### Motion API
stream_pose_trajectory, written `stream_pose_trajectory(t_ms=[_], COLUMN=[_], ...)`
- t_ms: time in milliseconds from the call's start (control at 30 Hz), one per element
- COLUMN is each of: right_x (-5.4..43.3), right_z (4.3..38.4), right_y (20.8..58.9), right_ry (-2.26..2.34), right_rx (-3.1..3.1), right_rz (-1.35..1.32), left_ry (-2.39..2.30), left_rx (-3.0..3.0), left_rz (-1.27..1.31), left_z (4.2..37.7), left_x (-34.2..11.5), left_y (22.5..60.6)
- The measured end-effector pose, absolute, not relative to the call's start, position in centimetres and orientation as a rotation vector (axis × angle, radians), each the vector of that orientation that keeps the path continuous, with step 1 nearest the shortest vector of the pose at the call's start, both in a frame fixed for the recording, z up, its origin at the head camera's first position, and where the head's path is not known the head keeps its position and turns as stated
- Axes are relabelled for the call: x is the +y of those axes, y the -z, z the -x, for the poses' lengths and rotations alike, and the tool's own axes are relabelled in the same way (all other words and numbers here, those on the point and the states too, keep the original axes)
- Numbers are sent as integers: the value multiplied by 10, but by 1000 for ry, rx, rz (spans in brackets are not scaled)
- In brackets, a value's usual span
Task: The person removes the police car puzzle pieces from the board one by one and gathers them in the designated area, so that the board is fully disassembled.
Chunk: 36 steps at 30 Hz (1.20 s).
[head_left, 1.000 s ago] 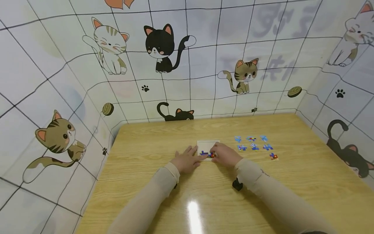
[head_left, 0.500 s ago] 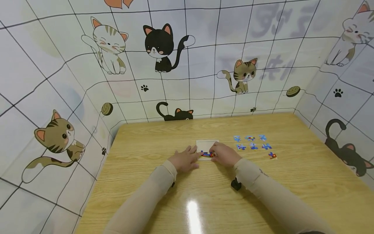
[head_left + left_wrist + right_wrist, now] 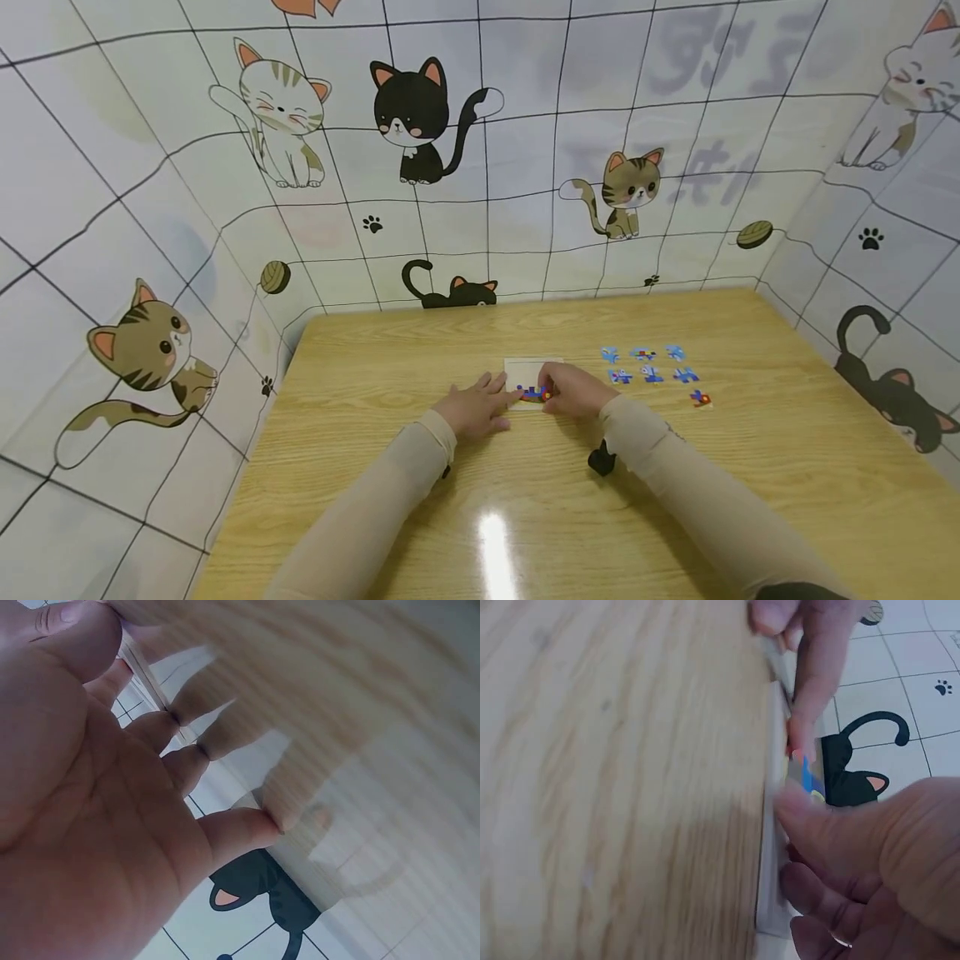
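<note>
A small white puzzle tray (image 3: 523, 367) lies on the table, with a few joined jigsaw pieces (image 3: 531, 392) along its near edge. My left hand (image 3: 472, 408) rests at the tray's left side, fingers spread, its index finger reaching onto the pieces. In the left wrist view the left hand's fingertips (image 3: 270, 829) touch the wooden surface. My right hand (image 3: 577, 390) pinches a jigsaw piece at the right end of the row. The right wrist view shows the blue edge of a piece (image 3: 807, 777) by the right thumb; the fingers hide most of it.
Several loose blue jigsaw pieces (image 3: 651, 375) lie in two rows right of the tray. One red and blue piece (image 3: 701, 398) lies nearer and farther right. The wooden table (image 3: 375, 367) meets a cat-patterned wall covering (image 3: 517, 225) behind and at the sides.
My right hand has shifted and turned slightly at the tray, its wrist camera moving a little left and away. The left hand and the loose pieces stay nearly in place.
</note>
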State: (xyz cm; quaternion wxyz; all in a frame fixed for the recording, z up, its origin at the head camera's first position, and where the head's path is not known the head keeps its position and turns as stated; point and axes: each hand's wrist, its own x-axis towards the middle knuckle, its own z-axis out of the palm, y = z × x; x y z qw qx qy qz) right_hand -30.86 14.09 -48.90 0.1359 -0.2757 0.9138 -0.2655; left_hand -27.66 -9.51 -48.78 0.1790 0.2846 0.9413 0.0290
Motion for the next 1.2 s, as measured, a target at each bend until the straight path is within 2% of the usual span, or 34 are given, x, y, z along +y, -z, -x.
stream_pose_trajectory(t_ms=[567,1200], right_x=[145,171], right_z=[312,305], right_y=[493,494], right_ry=[749,847], right_rx=[2719,2774], right_rz=[869,824], left_ry=[-84,-90], left_rx=[2682,2680], left_rz=[-783,-801], left_z=[277,273], left_x=[-95,-95], left_y=[489,488])
